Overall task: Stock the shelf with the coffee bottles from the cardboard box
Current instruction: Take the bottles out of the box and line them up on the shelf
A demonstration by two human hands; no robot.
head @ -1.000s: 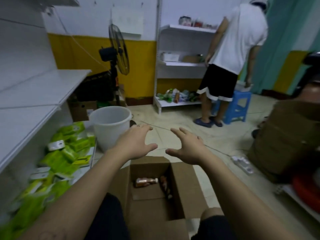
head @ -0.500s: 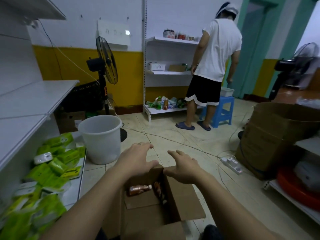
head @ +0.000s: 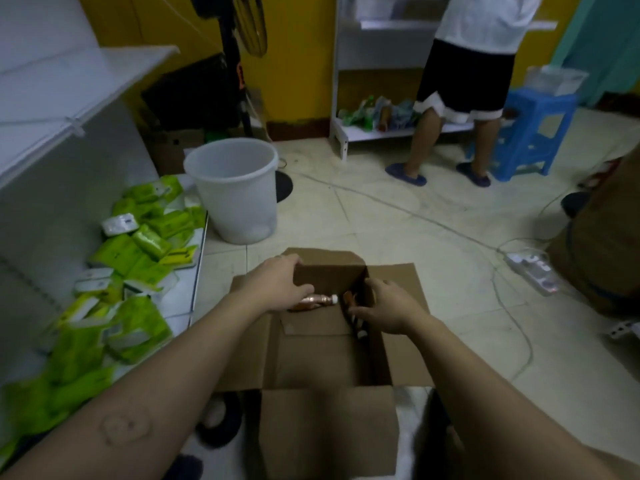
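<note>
Both my hands have dropped from above into the open brown cardboard box, my left hand closing over the copper-brown coffee bottle lying crosswise, white cap toward my right hand, whose curled fingers reach darker bottles beneath it.

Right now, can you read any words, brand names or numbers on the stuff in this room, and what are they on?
None can be read.
Coffee bottle under the left hand: copper wrap, print too blurred.
Bottles beside the right hand: mostly hidden.
Green packets on the low shelf: label patches, too small and blurred.
Cardboard box: no print visible.
White bucket: plain.
</note>
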